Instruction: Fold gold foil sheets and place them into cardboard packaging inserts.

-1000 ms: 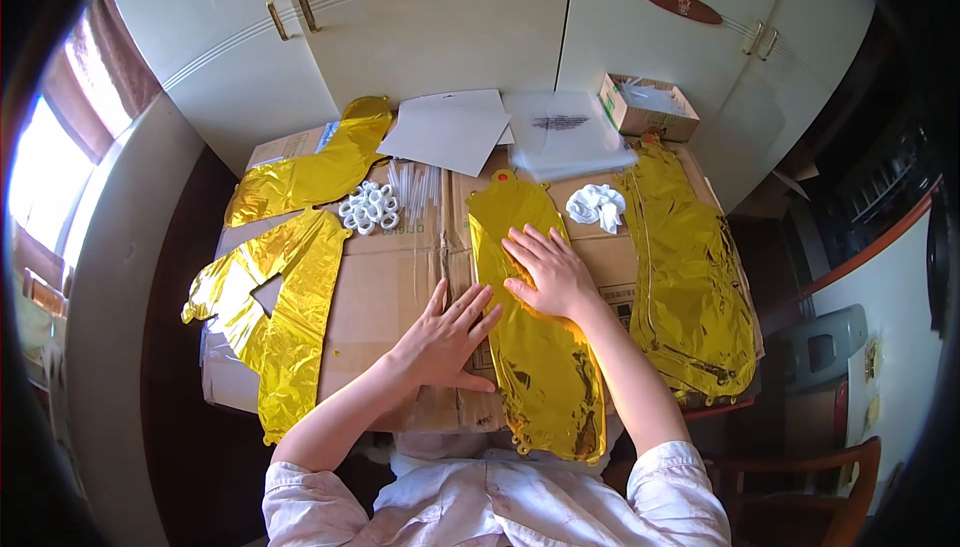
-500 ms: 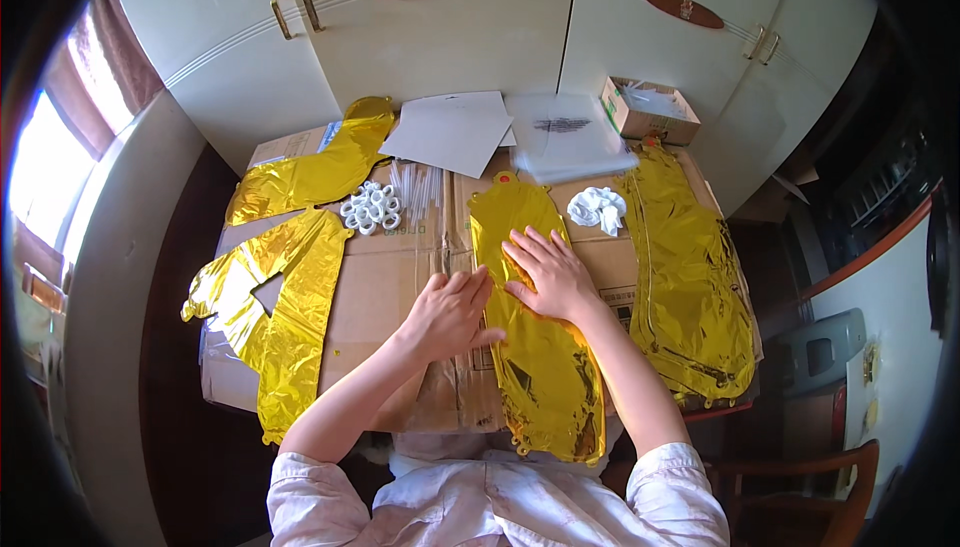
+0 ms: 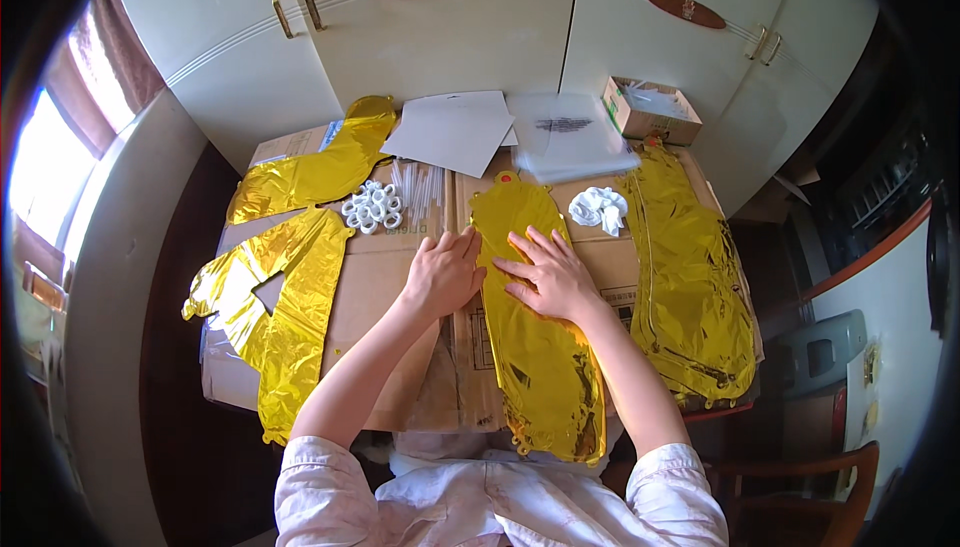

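Observation:
A flat gold foil balloon point(image 3: 545, 377) lies lengthwise in front of me on the cardboard-covered table. My right hand point(image 3: 552, 277) rests palm down on its upper half, fingers stretched and spread. At the balloon's left edge is my left hand point(image 3: 445, 272), its fingers extended and close together, the tips at the foil's rim. Neither hand grips anything. To the left lie a gold foil balloon point(image 3: 300, 297) with an angular opening and a curved one point(image 3: 310, 172) behind it. A stack of gold foil balloons point(image 3: 690, 297) covers the right side.
White rings point(image 3: 371, 209) sit in a pile beside clear plastic straws point(image 3: 418, 187). Farther back are white sheets point(image 3: 450, 127), clear plastic bags point(image 3: 570, 137) and a small carton point(image 3: 652, 112). A crumpled white tissue point(image 3: 600, 209) lies right of centre. Pale cabinets point(image 3: 430, 37) stand behind the table.
My left hand has moved farther from me along the balloon's left edge. My right hand stays on the foil, its fingers shifted slightly left.

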`<state>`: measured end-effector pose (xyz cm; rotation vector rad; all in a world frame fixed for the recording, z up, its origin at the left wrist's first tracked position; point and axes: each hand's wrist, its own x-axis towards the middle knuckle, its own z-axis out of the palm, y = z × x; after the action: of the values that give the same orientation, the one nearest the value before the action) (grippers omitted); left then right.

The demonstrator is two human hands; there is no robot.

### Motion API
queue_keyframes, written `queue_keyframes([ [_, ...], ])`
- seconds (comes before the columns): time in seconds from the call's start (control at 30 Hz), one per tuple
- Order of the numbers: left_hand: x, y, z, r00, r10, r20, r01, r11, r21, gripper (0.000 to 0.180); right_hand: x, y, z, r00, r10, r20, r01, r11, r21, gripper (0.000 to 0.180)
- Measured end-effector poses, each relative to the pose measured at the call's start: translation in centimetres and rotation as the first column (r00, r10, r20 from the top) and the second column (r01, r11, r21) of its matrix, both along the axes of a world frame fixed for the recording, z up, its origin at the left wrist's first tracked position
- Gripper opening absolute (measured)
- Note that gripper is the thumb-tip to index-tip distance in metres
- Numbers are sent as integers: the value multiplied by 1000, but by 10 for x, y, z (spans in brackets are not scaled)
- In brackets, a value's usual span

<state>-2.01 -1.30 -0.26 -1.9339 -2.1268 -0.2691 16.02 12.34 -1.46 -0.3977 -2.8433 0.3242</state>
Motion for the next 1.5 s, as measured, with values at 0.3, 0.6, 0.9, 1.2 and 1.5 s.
queue_keyframes([
  [0.3, -19, 3, 13, 1000, 3, 27, 1, 989, -151, 85, 2, -2, 10, 999, 25, 36, -28, 996, 88, 51],
  [0.6, -22, 2, 7, 1000, 14, 20, -11, 986, -169, 88, 21, -52, 18, 964, 246, 103, -259, 955, 147, 50],
  [0.9, -20, 3, 8, 1000, 7, 21, -4, 989, -148, 88, 47, -70, 12, 941, 332, 64, -336, 939, 75, 39],
  [1.2, -19, 4, 12, 999, 7, 50, 3, 980, -198, 88, 71, -89, 15, 921, 377, 99, -380, 925, 12, 39],
  [1.5, -17, 6, 22, 999, 30, 41, -18, 963, -270, 97, 86, -105, 14, 906, 417, 78, -414, 909, -56, 39],
])
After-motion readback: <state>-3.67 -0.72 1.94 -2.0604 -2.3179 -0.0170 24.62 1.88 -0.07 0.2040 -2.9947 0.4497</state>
